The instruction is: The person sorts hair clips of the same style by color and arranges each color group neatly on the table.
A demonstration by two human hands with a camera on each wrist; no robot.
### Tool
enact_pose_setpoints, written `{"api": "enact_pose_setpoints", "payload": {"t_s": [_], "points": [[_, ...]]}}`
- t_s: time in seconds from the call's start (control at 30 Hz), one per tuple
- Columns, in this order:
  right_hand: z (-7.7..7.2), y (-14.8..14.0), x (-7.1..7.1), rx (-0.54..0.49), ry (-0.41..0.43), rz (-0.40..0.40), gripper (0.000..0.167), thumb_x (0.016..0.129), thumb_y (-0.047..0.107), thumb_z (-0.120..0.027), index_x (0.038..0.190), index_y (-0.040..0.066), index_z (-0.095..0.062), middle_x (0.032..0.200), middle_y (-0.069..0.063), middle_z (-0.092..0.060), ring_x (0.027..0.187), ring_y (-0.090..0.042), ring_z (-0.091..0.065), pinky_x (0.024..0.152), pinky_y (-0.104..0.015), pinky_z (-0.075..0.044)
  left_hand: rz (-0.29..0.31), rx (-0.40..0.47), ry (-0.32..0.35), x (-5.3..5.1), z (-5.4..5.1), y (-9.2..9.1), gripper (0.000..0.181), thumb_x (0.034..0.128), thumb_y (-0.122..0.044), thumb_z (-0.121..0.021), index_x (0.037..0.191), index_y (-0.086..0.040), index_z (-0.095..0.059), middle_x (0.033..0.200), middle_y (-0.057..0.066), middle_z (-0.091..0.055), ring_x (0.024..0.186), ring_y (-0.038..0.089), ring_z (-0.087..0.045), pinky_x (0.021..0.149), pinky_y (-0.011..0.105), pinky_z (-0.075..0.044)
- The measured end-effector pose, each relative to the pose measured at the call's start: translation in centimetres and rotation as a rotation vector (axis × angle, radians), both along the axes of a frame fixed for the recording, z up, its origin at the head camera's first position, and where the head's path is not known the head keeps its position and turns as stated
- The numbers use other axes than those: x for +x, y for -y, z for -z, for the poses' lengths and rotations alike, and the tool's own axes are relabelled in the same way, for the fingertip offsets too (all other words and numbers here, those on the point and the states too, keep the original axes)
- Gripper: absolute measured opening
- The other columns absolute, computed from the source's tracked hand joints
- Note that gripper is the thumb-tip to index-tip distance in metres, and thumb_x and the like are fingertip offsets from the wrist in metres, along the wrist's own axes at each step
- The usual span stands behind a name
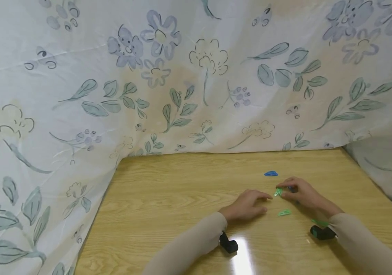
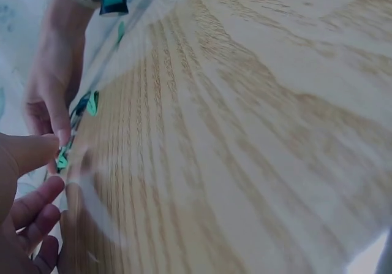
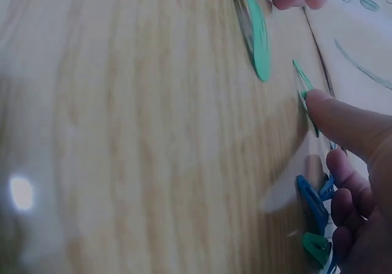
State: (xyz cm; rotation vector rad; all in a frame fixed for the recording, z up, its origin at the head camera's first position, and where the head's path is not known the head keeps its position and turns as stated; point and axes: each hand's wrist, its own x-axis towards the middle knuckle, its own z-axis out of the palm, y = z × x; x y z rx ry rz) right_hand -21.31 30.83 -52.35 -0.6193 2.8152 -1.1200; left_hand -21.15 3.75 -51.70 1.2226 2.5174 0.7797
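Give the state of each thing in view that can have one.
Right hand, pinching held clip
Held clip, green; snapped open or shut unclear
Left hand, fingers loosely extended beside it; contact unclear
Front green clip, lying on table
Far blue clip, lying on table
Near-hand blue clip, on table, partly hidden in head view
Sleeve-side green clip, on table, partly hidden
Curtain, hanging
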Motion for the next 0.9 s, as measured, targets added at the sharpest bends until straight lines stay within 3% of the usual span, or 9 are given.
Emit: {"api": "enact_pose_setpoints", "payload": {"t_s": [0.23, 0.37, 0.53, 0.63, 0.77, 0.9], "points": [[-0.1, -0.1, -0.1, 0.017, -0.013, 0.025, 0.030, 0.090, 0.020, -0.077, 0.118, 0.010, -0.074, 0.112, -0.009, -0.067, 0.105, -0.019, -0.059, 0.089, -0.026, -0.046, 0.061, -0.035, 0.023, -0.3, 0.2, -1.6, 0.047, 0.0972, -0.022, -0.067, 0.143, -0.032, -0.058, 0.145, -0.014, -0.057, 0.137, 0.002, -0.047, 0.116, 0.026, -0.033], [-0.1, -0.1, -0.2, 0.023, -0.012, 0.015, 0.031, 0.091, 0.022, -0.076, 0.120, 0.012, -0.074, 0.113, -0.007, -0.067, 0.106, -0.014, -0.058, 0.090, -0.022, -0.045, 0.069, -0.074, 0.033, -0.5, 0.0, -2.4, 0.049, 0.0964, -0.020, -0.068, 0.141, -0.037, -0.058, 0.145, -0.017, -0.056, 0.134, -0.001, -0.045, 0.114, 0.028, -0.031], [0.0, -0.2, -0.3, 0.014, -0.014, 0.003, 0.031, 0.091, 0.021, -0.076, 0.120, 0.011, -0.074, 0.113, -0.007, -0.067, 0.105, -0.010, -0.057, 0.089, -0.020, -0.045, 0.107, -0.097, 0.066, -0.9, -0.4, -3.1, 0.050, 0.0969, -0.018, -0.067, 0.142, -0.038, -0.057, 0.144, -0.019, -0.055, 0.119, -0.005, -0.051, 0.116, 0.038, -0.031], [0.0, -0.4, -0.3, -0.005, -0.007, -0.002, 0.031, 0.091, 0.019, -0.076, 0.120, 0.010, -0.074, 0.113, -0.008, -0.066, 0.104, -0.008, -0.056, 0.088, -0.019, -0.046, 0.134, -0.093, 0.084, -1.3, -0.3, -3.7, 0.050, 0.0969, -0.019, -0.068, 0.142, -0.037, -0.057, 0.137, -0.022, -0.061, 0.110, -0.008, -0.052, 0.115, 0.037, -0.030], [0.2, -0.5, -0.2, -0.025, -0.003, -0.007, 0.031, 0.090, 0.017, -0.076, 0.119, 0.008, -0.073, 0.112, -0.010, -0.066, 0.102, -0.004, -0.055, 0.085, -0.019, -0.046, 0.170, -0.066, 0.120, -1.6, -0.1, -4.2, 0.046, 0.0974, -0.021, -0.068, 0.141, -0.034, -0.059, 0.120, -0.023, -0.070, 0.116, -0.014, -0.052, 0.115, 0.031, -0.028], [0.4, -0.5, -0.3, -0.034, -0.016, -0.018, 0.032, 0.090, 0.016, -0.076, 0.120, 0.006, -0.073, 0.112, -0.010, -0.066, 0.100, 0.000, -0.054, 0.083, -0.020, -0.047, 0.163, -0.058, 0.155, -1.6, -0.4, -4.2, 0.044, 0.0971, -0.025, -0.069, 0.140, -0.032, -0.061, 0.109, -0.024, -0.072, 0.121, -0.015, -0.049, 0.118, 0.032, -0.025]]}}
